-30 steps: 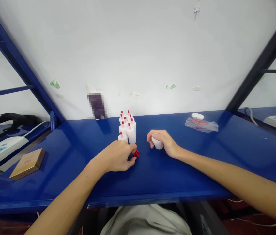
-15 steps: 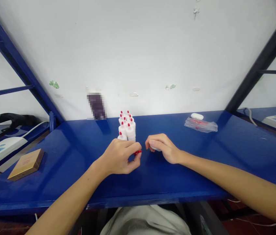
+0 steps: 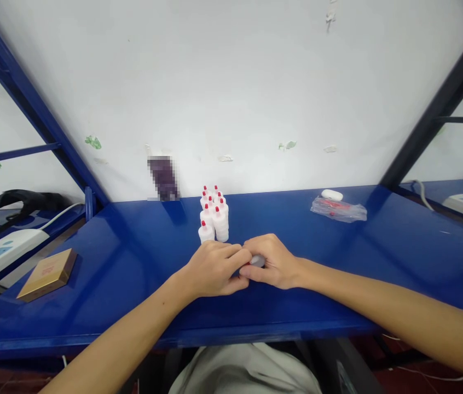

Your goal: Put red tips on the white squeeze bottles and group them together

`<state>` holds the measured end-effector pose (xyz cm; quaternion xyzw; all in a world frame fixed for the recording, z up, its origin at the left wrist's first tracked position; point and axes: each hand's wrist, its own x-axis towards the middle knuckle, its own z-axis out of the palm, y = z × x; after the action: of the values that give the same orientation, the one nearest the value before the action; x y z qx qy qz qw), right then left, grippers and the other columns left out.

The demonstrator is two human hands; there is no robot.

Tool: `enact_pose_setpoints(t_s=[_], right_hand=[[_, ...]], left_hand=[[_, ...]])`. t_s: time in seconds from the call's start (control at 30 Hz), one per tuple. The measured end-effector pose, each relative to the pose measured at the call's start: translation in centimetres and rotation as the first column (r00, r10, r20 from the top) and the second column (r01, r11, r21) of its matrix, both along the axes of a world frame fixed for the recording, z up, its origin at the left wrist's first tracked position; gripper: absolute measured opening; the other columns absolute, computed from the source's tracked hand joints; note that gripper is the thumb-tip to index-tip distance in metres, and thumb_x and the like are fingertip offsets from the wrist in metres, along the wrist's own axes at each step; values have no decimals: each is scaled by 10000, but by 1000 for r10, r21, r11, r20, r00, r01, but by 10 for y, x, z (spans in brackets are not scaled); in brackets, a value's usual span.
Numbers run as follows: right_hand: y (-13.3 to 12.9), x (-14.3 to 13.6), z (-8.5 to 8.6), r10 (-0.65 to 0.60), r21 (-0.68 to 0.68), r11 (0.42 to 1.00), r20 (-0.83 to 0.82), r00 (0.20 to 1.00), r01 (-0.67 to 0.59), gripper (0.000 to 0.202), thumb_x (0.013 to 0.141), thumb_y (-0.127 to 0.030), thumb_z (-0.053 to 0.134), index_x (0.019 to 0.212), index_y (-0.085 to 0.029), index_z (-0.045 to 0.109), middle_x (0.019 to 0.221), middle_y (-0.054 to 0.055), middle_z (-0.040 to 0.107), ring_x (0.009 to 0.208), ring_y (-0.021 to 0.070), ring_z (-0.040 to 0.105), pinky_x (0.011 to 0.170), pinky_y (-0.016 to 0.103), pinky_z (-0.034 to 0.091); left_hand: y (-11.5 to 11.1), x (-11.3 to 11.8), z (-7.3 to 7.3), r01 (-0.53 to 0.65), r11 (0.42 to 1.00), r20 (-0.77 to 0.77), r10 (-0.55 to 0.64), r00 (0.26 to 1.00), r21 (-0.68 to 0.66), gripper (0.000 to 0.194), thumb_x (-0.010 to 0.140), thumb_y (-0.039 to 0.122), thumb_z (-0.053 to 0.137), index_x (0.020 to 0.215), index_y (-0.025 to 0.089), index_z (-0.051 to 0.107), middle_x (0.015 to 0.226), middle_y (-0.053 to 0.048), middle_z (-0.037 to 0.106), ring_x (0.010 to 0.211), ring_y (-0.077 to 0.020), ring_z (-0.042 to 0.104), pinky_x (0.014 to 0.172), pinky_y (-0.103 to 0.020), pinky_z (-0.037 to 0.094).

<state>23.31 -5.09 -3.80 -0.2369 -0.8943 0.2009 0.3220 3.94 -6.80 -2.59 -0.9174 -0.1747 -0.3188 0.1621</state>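
Observation:
In front of me my left hand [image 3: 220, 268] and my right hand [image 3: 273, 260] meet above the blue table. My right hand is wrapped round a small white plastic bottle [image 3: 259, 261], with only its pale, shaded base end showing. Small red caps are pinched in my left hand at the bottle's other end; just a sliver of a red cap [image 3: 248, 264] shows between the fingers. Whether it touches the bottle is hidden. Beyond my left hand several white squeeze bottles [image 3: 220, 223] with red caps stand upright in rows.
A clear plastic bag [image 3: 350, 210] holding red pieces lies at the back right, beside a white rounded case [image 3: 332, 195]. On the left are a gold box [image 3: 48, 273] and a white power strip [image 3: 26, 241]. Blue posts [image 3: 38, 104] and a white wall frame the blue table [image 3: 297, 317].
My hands have come together: the left moved right with the red caps, the right slightly down and turned the bottle so that its end shows.

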Motion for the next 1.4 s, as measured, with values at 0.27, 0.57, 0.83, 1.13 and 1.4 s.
enact_pose_setpoints(t_s=[0.27,0.57,0.83,1.13,1.4], right_hand=[[0,-1,2,13,-39,999,21,1000,-12,553,876,-657,451,598,-181,498,550,-19,474,507,105,388,531,254,253],[1,0,0,35,-63,997,8,999,-35,457,903,-519,492,615,-171,556,561,-18,510,515,103,425,539,248,295],[0,-3,0,-10,-80,997,36,999,13,330,818,-314,512,527,-177,441,503,-33,431,473,86,362,517,244,278],[6,-1,2,127,-132,981,-105,986,-140,411,914,-484,449,641,-180,496,593,-21,460,542,113,396,556,252,311],[15,3,3,-102,-463,885,-296,950,-49,447,954,-435,392,637,-168,557,549,3,524,535,130,476,544,256,349]], left_hand=[[2,0,-1,33,986,65,-44,997,162,131,881,198,468,750,201,474,565,46,499,468,-97,447,452,-269,312],[3,0,-1,-1,999,-23,2,1000,40,144,928,201,432,800,189,496,625,30,542,516,-105,509,481,-255,342],[2,2,-2,-13,999,-43,14,999,44,198,976,249,411,832,180,528,629,26,559,502,-112,500,472,-272,349],[4,3,-1,-43,998,2,43,999,52,173,959,235,421,831,181,524,651,19,560,512,-112,484,469,-274,314],[21,-33,4,-33,984,561,127,818,-175,146,909,232,460,772,195,423,631,40,444,523,-91,384,516,-238,321]])
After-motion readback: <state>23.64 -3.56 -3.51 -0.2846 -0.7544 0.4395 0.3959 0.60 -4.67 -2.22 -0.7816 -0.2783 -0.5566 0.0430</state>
